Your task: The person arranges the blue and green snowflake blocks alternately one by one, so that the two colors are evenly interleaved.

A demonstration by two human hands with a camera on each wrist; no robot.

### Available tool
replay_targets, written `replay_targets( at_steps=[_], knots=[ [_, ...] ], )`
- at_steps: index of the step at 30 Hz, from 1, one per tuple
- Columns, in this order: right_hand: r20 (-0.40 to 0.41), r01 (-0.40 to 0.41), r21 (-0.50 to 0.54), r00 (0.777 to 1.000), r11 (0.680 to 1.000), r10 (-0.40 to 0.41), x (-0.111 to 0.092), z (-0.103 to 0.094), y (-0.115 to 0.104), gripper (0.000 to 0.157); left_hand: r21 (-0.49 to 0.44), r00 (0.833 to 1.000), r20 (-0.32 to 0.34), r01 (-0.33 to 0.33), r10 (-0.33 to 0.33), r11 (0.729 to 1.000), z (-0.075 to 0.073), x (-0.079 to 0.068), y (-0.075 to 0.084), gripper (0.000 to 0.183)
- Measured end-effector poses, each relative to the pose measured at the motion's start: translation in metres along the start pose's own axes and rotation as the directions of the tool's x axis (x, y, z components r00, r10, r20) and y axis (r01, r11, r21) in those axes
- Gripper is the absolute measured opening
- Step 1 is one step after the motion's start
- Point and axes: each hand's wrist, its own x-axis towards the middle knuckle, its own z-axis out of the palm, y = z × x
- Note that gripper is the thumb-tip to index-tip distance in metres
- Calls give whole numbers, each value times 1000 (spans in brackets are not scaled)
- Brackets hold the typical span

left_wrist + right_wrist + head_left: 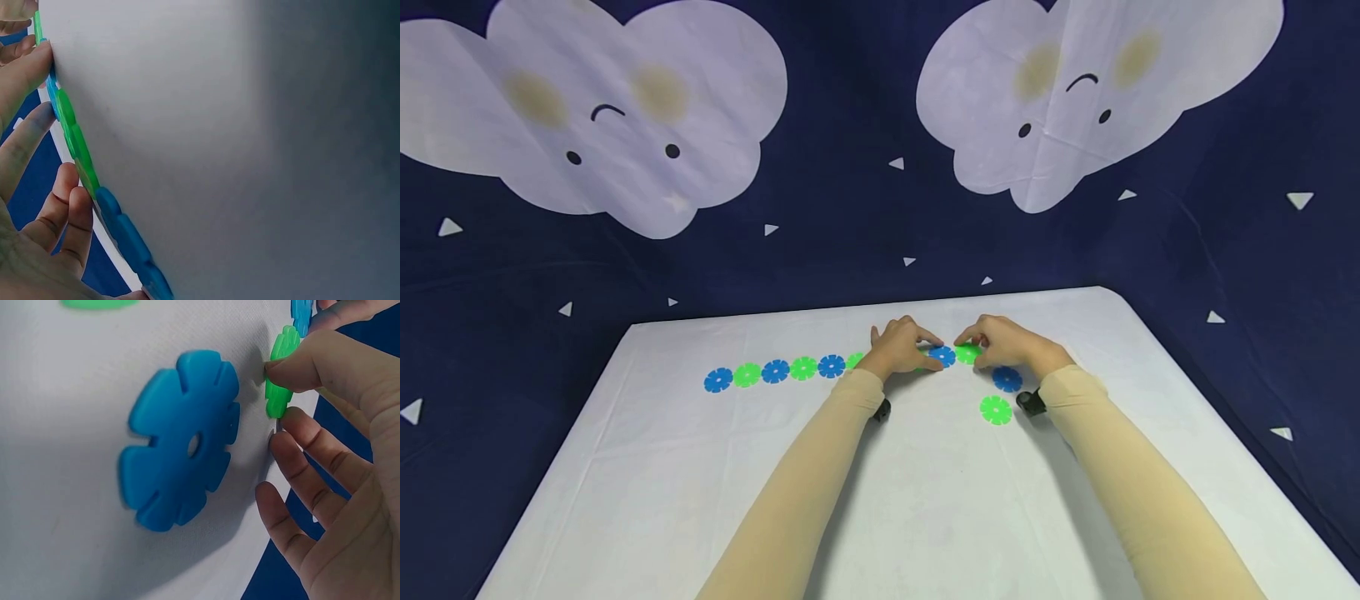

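Observation:
Flat notched plastic discs, blue and green by turns, form a row along the far part of the table. At its right end my left hand (897,347) holds a blue disc (942,357) by its edges between thumb and index finger. Just right of that, my right hand (1006,342) pinches a green disc (967,355); the right wrist view shows the thumb across this green disc (277,405) and fingers at its far edge. The two held discs sit side by side. Under the left palm, a green disc (76,140) of the row is mostly hidden from the head view.
A loose blue disc (1007,379) lies below the right wrist, with another green disc (996,410) nearer me. Leftward the row runs to a blue disc (718,380). The white-covered table (925,517) ends at a dark blue cloud-print cloth (842,250).

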Motion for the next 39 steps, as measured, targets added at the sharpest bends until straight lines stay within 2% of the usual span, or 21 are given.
replay_targets(
  at_steps=[13,23,32,39],
  knots=[
    [-10,2,-2,1000,1000,-2,-1,2,0,47,-3,1000,-4,-1,1,1000,0,0,1,45],
    [-12,6,5,1000,1000,-6,-9,-2,4,52,5,1000,10,-12,12,1000,0,0,0,46],
    [8,-77,54,997,996,76,-35,-10,18,47,44,998,50,-39,37,998,-3,1,6,53],
    [22,-79,64,997,995,77,-53,-10,21,40,32,996,52,-71,69,997,-2,4,15,53]
  ],
)
